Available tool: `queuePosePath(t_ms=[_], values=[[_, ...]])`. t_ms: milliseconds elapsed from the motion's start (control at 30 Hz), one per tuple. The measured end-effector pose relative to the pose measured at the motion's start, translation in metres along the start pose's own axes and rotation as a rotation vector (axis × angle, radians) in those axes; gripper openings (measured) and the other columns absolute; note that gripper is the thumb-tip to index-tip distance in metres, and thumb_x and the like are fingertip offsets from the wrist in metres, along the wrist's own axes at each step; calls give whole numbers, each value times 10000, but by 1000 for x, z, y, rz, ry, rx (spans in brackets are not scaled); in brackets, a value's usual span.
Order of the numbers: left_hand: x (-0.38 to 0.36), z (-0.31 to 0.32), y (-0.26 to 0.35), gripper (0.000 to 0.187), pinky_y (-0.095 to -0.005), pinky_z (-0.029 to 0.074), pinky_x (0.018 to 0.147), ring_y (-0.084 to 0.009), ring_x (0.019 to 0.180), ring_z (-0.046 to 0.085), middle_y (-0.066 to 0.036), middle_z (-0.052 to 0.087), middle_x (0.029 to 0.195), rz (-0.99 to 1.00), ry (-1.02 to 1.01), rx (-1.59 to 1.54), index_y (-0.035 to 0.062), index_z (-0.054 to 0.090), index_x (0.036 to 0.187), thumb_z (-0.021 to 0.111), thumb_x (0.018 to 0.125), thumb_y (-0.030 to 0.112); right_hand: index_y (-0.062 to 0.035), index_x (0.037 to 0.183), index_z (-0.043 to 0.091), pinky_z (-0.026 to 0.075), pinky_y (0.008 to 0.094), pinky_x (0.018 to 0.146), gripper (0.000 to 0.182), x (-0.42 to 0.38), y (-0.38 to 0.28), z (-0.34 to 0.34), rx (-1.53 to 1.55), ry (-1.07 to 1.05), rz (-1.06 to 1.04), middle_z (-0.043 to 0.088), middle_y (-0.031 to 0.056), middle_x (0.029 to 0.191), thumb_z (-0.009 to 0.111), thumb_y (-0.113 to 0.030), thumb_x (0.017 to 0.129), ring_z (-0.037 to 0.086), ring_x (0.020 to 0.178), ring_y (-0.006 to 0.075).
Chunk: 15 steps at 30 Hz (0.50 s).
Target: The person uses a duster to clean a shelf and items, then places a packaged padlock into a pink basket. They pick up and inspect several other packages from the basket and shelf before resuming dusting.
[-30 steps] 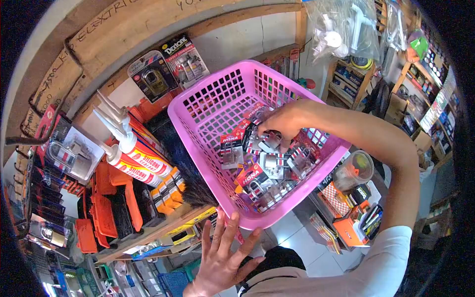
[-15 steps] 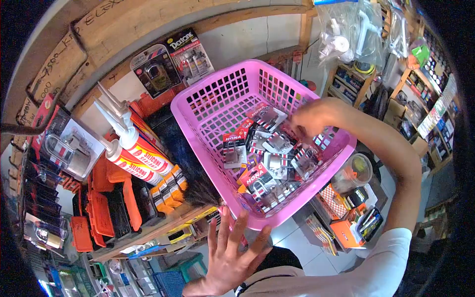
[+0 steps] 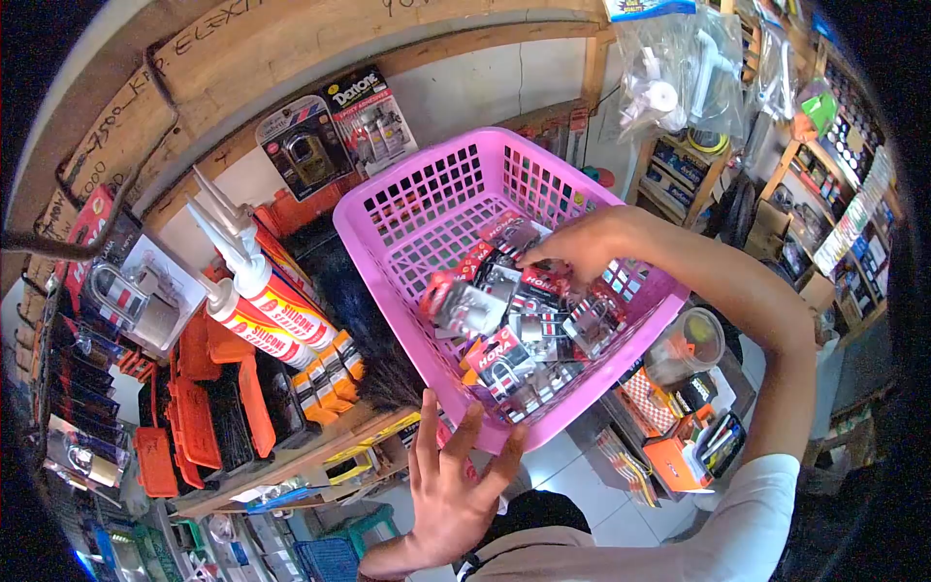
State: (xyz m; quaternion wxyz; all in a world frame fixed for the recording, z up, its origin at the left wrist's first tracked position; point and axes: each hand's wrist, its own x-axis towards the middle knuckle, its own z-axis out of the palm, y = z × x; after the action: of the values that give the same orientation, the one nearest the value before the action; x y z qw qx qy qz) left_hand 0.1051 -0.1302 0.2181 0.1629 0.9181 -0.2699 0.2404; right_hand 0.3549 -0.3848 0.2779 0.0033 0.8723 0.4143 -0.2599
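A pink plastic basket [image 3: 365, 254] stands tilted before me, holding several carded padlock packs with red headers. My right hand [image 3: 587, 244] reaches in from the right, fingers and thumb bent around a padlock pack [image 3: 545, 281] among the pile; the fingertips are partly hidden. Left of it, a slightly blurred padlock pack [image 3: 467, 307] lies tipped over the others. Closer to me is another padlock pack [image 3: 504, 365], face up. My left hand [image 3: 454, 490] is spread at the basket's near left corner, fingertips against or just by the rim; it holds nothing.
Silicone sealant tubes [image 3: 281, 301] and orange cases [image 3: 194, 417] stand left of the basket. A large padlock pack [image 3: 136, 286] hangs at far left. A clear tub [image 3: 687, 341] and an orange box [image 3: 679, 461] sit at the right. Bagged taps [image 3: 669, 78] hang above.
My right hand has moved left and deeper among the packs. One padlock pack at the pile's left has shifted and tipped. My left hand's fingers remain by the rim.
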Motion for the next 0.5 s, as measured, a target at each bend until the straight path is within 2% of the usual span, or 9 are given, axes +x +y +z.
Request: queuePosePath(t_ms=[33, 100, 133, 233, 267, 300, 367, 400, 500], values=[[0, 0, 0, 683, -564, 471, 857, -502, 1303, 366, -120, 408, 1407, -1, -2, -8, 367, 571, 1289, 661, 684, 62, -93, 1447, 375, 495, 413, 829, 862, 1, -1, -4, 2, 3, 2, 673, 166, 1050, 811, -214, 713, 644, 984, 290], [0, -1, -2, 692, -561, 478, 841, -501, 1306, 361, -116, 405, 1410, -3, -5, -12, 368, 571, 1290, 660, 678, 59, -92, 1386, 461, 496, 405, 829, 735, 6, -8, -17, -41, -122, 131, 675, 157, 1059, 781, -171, 730, 645, 981, 298], [-1, -2, -2, 698, -560, 478, 843, -499, 1311, 353, -112, 400, 1414, -4, -16, -17, 367, 570, 1293, 662, 674, 57, -79, 1279, 558, 494, 406, 829, 599, 11, -2, -17, -64, -81, 173, 677, 141, 1066, 773, -178, 729, 642, 989, 296], [-2, -2, -2, 714, -558, 477, 848, -498, 1318, 341, -108, 394, 1416, -10, -27, -31, 364, 568, 1297, 668, 663, 53, -68, 1220, 596, 498, 396, 818, 549, 20, 16, -12, -147, -3, 257, 681, 138, 1049, 774, -202, 718, 645, 980, 291], [-1, -2, -2, 723, -558, 476, 853, -498, 1320, 336, -108, 392, 1415, -8, -26, -41, 363, 567, 1298, 671, 655, 51, -67, 1147, 635, 515, 381, 759, 480, 26, 27, -8, -207, -1, 223, 697, 119, 940, 776, -284, 744, 664, 895, 258], [-1, -2, -2, 723, -558, 476, 853, -498, 1320, 336, -108, 392, 1415, -9, -22, -41, 363, 567, 1298, 671, 655, 51, -67, 1147, 635, 515, 381, 759, 480, 29, 26, -9, -211, -1, 223, 697, 119, 940, 776, -284, 744, 664, 895, 258], [0, -1, -3, 732, -554, 472, 872, -500, 1311, 343, -108, 399, 1403, -7, -14, -63, 362, 568, 1297, 682, 642, 55, -59, 1067, 676, 520, 365, 688, 428, 36, 23, -7, 55, -234, 303, 692, 99, 825, 766, -363, 780, 670, 794, 224], [0, -1, -4, 732, -554, 472, 872, -500, 1311, 343, -108, 399, 1403, -4, -13, -62, 362, 568, 1297, 682, 642, 55, -37, 961, 691, 509, 352, 627, 419, 38, 23, 2, 269, -283, 339, 677, 78, 763, 750, -421, 804, 656, 702, 184], [-1, 0, -4, 722, -550, 468, 891, -500, 1306, 346, -109, 409, 1391, 4, -8, -56, 359, 572, 1292, 688, 643, 64, -19, 891, 666, 498, 346, 607, 372, 41, 26, 12, 263, -183, 214, 676, 75, 756, 739, -378, 830, 652, 675, 170]])
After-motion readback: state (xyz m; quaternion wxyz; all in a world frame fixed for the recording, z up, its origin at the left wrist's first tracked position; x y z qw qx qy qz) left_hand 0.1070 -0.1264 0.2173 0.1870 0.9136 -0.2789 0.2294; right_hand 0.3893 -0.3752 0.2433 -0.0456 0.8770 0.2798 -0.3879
